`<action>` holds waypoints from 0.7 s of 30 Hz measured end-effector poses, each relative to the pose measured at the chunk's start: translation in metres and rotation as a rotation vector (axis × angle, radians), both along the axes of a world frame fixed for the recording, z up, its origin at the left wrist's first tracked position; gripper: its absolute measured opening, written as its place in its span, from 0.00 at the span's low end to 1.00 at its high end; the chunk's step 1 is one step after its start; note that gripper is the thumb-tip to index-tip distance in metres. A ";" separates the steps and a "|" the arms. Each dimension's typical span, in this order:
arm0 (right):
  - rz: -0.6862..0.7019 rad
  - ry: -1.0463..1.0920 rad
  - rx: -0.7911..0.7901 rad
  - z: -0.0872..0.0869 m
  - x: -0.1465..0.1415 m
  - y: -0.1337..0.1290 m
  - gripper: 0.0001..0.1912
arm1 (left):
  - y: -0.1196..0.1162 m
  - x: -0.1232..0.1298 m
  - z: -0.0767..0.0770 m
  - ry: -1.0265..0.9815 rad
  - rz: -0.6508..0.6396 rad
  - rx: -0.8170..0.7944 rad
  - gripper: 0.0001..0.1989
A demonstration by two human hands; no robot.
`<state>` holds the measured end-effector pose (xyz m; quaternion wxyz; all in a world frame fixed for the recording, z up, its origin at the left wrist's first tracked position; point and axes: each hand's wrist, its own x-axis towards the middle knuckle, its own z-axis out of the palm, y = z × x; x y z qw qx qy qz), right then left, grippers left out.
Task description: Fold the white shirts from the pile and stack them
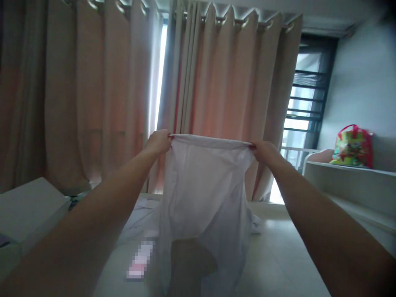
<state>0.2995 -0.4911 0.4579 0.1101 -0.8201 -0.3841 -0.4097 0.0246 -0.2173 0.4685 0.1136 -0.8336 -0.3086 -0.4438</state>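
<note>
A white garment (204, 181) hangs in front of me, its band-like top edge stretched nearly level between my hands. My left hand (159, 141) pinches the upper left corner. The upper right corner is gripped by my right hand (264, 151). Both arms reach forward, and the cloth drops in loose folds toward the pale surface below. A brownish area (190, 266) shows at the garment's lower middle; I cannot tell what it is. Whether the garment is trousers or a top is unclear. Behind it, more white cloth (140, 218) lies crumpled on the surface, partly hidden.
On the pale tabletop (278, 243) lies a pixelated pink-and-white item (140, 260). An open white box (34, 206) stands at left. Long beige curtains (229, 82) hang behind. At right, a colourful bag (352, 146) with red handles sits on a white shelf (349, 167).
</note>
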 end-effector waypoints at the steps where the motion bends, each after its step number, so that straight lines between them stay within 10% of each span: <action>1: -0.003 -0.018 0.035 0.006 -0.001 -0.005 0.15 | -0.003 -0.003 0.005 -0.037 -0.005 0.008 0.17; 21: 0.064 -0.045 0.088 0.040 -0.039 -0.056 0.15 | -0.033 -0.041 0.036 -0.078 -0.185 -0.143 0.17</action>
